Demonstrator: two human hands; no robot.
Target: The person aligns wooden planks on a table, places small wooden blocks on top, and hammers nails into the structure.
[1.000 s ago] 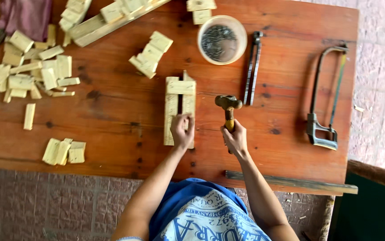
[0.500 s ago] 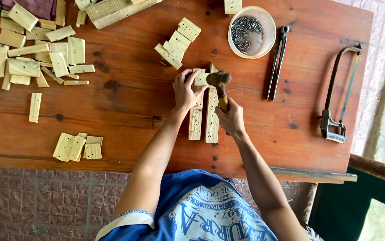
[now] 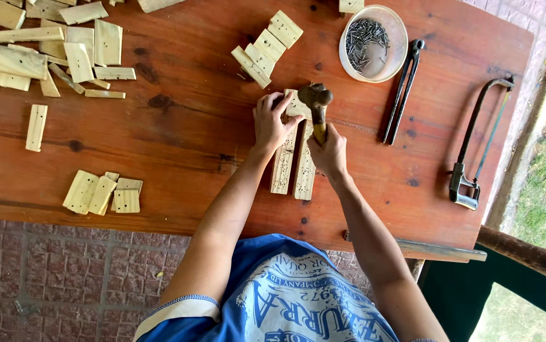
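Gripping hammer [image 3: 316, 101] over slats [image 3: 293, 163], nail bowl [image 3: 374, 43], pincers [image 3: 402, 88] beside

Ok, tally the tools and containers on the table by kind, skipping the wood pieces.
Hammer: 1
Pincers: 1
Hacksaw: 1
Bowl of nails: 1
Total: 4
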